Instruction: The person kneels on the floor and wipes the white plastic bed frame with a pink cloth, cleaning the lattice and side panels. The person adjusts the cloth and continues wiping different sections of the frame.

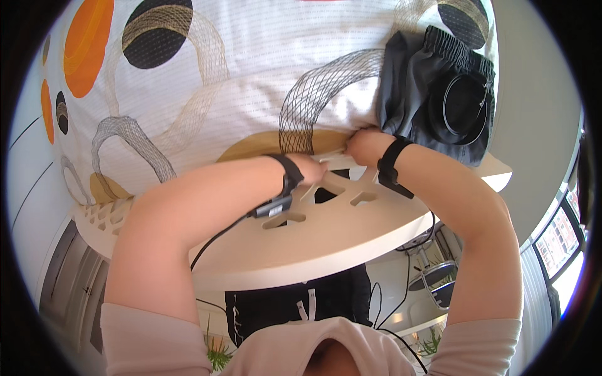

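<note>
A white bed cover (254, 108) printed with orange, black and tan ovals and netted bands spreads before me. Along its near edge stands a cream board (329, 235) with cut-out openings, perhaps the bed's footboard. My left hand (306, 169) is at the cover's near edge, right above the openings, its fingers partly hidden. Close to it on the right, my right hand (369, 144) is curled against the cover where it meets the board. Its fingertips are out of sight, so a grip on the cloth cannot be made out. Both wrists wear black straps.
A dark garment (409, 89) with an elastic waistband lies at the right corner, a coiled black belt (458, 110) on top. A small black device (273, 207) with a cable (218, 237) hangs by my left wrist. Below are a chrome stool (432, 276) and plant leaves (218, 352).
</note>
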`<control>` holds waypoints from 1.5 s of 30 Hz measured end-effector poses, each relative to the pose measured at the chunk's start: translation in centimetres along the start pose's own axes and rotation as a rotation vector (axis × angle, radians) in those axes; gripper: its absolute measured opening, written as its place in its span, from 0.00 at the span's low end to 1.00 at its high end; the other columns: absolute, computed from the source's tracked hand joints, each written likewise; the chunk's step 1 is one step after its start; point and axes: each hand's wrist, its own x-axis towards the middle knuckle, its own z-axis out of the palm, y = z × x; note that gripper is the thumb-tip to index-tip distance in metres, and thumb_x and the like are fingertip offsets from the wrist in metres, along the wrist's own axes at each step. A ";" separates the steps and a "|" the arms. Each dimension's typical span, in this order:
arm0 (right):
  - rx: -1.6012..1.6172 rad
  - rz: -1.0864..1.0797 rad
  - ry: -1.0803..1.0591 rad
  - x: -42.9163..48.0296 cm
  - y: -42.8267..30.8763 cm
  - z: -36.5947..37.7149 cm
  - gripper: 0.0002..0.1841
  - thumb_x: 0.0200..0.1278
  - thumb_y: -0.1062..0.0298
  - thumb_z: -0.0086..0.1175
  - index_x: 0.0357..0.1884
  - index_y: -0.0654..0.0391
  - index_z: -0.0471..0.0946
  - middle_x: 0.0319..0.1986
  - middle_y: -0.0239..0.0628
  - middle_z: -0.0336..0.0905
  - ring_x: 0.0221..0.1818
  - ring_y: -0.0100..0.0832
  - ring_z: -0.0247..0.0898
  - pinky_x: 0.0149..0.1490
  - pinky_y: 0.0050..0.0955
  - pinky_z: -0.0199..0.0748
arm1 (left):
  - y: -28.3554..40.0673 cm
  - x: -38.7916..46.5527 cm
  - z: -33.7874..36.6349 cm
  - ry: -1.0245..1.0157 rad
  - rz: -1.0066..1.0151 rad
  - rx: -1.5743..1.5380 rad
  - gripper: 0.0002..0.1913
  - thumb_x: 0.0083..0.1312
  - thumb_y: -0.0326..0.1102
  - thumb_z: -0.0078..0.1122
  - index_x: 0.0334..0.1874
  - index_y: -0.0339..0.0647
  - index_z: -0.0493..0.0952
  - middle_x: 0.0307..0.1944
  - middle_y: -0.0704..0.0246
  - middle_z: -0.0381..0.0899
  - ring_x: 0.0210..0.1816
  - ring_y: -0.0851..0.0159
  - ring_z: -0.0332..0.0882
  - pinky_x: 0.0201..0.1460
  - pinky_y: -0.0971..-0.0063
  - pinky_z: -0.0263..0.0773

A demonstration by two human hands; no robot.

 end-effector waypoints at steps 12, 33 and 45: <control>0.233 0.025 -0.188 0.9 -0.3 -0.2 0.19 0.60 0.68 0.45 0.49 0.57 0.83 0.52 0.44 0.81 0.55 0.44 0.77 0.60 0.41 0.72 | -2.4 2.6 -0.5 -0.122 0.076 -0.177 0.36 0.75 0.62 0.28 0.68 0.39 0.70 0.70 0.55 0.66 0.70 0.55 0.63 0.72 0.68 0.55; 0.478 0.095 -0.071 -0.9 0.7 -0.1 0.18 0.62 0.61 0.46 0.46 0.57 0.84 0.49 0.46 0.82 0.51 0.45 0.78 0.56 0.40 0.74 | 0.8 2.2 -2.1 -0.199 0.075 -0.515 0.36 0.73 0.63 0.36 0.77 0.48 0.54 0.77 0.62 0.52 0.75 0.59 0.51 0.72 0.65 0.53; 0.593 -0.492 0.218 4.9 -9.4 -7.6 0.14 0.62 0.62 0.51 0.43 0.54 0.83 0.34 0.46 0.82 0.39 0.47 0.77 0.46 0.40 0.75 | -20.0 -14.9 -6.2 -0.032 -0.397 -0.320 0.35 0.70 0.58 0.44 0.75 0.47 0.61 0.75 0.64 0.58 0.72 0.60 0.58 0.71 0.65 0.56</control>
